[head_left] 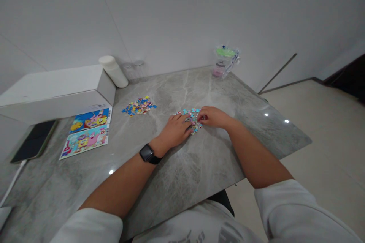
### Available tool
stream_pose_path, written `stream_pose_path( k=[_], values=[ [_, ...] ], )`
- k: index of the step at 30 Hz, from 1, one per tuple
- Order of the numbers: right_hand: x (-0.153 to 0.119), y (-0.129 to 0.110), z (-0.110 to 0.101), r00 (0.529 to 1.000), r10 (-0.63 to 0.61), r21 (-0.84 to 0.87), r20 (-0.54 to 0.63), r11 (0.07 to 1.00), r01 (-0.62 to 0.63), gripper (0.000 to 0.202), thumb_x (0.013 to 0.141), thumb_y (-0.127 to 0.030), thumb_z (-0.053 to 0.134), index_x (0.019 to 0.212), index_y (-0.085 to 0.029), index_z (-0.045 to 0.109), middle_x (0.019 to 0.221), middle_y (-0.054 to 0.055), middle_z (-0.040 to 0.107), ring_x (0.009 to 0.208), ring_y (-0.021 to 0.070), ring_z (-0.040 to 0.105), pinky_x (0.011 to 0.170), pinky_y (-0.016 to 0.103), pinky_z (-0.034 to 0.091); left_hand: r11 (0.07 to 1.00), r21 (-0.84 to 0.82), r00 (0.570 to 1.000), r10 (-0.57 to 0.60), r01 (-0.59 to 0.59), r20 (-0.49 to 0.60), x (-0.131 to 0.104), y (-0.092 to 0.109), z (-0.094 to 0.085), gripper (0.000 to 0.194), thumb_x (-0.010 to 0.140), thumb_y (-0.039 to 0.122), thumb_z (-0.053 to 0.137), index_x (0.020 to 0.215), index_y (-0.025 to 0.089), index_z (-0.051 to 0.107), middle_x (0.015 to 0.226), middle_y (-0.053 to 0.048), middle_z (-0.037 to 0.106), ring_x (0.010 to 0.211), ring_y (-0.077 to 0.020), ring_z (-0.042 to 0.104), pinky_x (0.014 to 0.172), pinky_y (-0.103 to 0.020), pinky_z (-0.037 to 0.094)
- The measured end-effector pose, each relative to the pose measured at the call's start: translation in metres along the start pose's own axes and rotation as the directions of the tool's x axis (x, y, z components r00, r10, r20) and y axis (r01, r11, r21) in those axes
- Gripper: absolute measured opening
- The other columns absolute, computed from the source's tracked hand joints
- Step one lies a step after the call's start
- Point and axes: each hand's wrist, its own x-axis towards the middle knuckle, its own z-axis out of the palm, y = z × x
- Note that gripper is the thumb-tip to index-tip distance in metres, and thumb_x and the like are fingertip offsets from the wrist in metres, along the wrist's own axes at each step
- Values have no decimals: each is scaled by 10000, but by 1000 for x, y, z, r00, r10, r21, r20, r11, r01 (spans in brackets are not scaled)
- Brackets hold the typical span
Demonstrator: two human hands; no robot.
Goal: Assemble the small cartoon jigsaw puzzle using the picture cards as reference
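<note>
While a gray marbled table (188, 171) fills the middle of the frame, a pale wall (159, 19) rises above it and a light floor (322, 121) shows at right. Near the center lies a pile of puzzle pieces (195, 118). Over its left side the left hand (176, 129) rests palm down, fingers apart; at its right edge the right hand (211, 116) curls, fingertips bunched, but I cannot tell whether they hold anything.
</note>
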Motion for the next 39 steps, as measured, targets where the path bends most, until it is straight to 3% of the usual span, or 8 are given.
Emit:
stream_pose_path(
  k=[3, 6, 8, 12, 16, 28, 33, 39],
  values=[
    [-6, 15, -12, 995, 78, 30, -56, 997, -76, 159, 869, -182, 710, 968, -236, 822, 959, 38, 750, 847, 175, 656, 801, 277, 456, 999, -42, 999, -35, 34, -39, 0, -4, -12, 338, 1040, 366, 589, 1346, 259, 685, 1515, -103, 584, 1368, -286, 536, 1177, -491, 409],
    [-9, 33, -21, 946, 232, -6, -227, 971, -239, 168, 913, -222, 680, 1007, -206, 818, 956, 62, 752, 816, 180, 640, 795, 295, 454, 997, -41, 996, -74, 73, -40, -2, -15, -28, 350, 1032, 333, 591, 1354, 222, 674, 1409, -124, 644, 1276, -275, 602, 1139, -461, 464],
    [-7, 38, -18, 925, 254, -28, -281, 962, -273, 176, 926, -221, 665, 1014, -195, 815, 984, 75, 749, 825, 181, 637, 814, 301, 456, 996, -31, 997, -80, 79, -20, -7, -23, -33, 338, 1021, 318, 602, 1324, 192, 685, 1369, -140, 659, 1237, -279, 625, 1117, -457, 492],
    [6, 34, 2, 968, 167, -52, -189, 982, -180, 192, 921, -191, 669, 1044, -211, 815, 1032, 70, 741, 916, 180, 658, 872, 281, 464, 998, -35, 998, -61, 61, 4, -26, -31, -25, 351, 1007, 303, 618, 1334, 191, 675, 1402, -150, 640, 1277, -283, 616, 1134, -453, 501],
    [16, 26, 15, 974, 146, -96, -174, 982, -165, 252, 923, -193, 669, 1132, -222, 806, 1081, 82, 732, 1015, 200, 666, 919, 280, 468, 998, -30, 999, -53, 53, -6, -36, -26, -7, 356, 997, 285, 627, 1337, 192, 671, 1434, -152, 634, 1336, -293, 588, 1184, -484, 466],
    [15, 30, 12, 968, 152, -143, -199, 973, -183, 204, 948, -269, 691, 1113, -235, 808, 1121, 82, 727, 1034, 216, 676, 929, 302, 482, 995, -28, 994, -95, 94, -57, 0, -15, 18, 291, 1005, 315, 617, 1263, 201, 693, 1461, -138, 629, 1367, -278, 578, 1197, -488, 430],
    [16, 25, 12, 977, 115, -138, -180, 980, -141, 267, 968, -241, 667, 1201, -254, 798, 1158, 86, 718, 1058, 214, 678, 943, 300, 478, 993, -18, 988, -120, 119, -96, -3, -18, 10, 324, 1001, 346, 635, 1291, 211, 682, 1465, -130, 622, 1362, -289, 570, 1179, -496, 442],
    [18, 29, 13, 979, 116, -141, -168, 980, -140, 181, 959, -258, 682, 1090, -224, 803, 1132, 91, 729, 1051, 210, 675, 941, 297, 477, 985, -17, 974, -175, 174, -147, -43, -31, -18, 334, 1039, 367, 563, 1311, 207, 673, 1426, -137, 635, 1315, -289, 596, 1159, -509, 462]
  ],
)
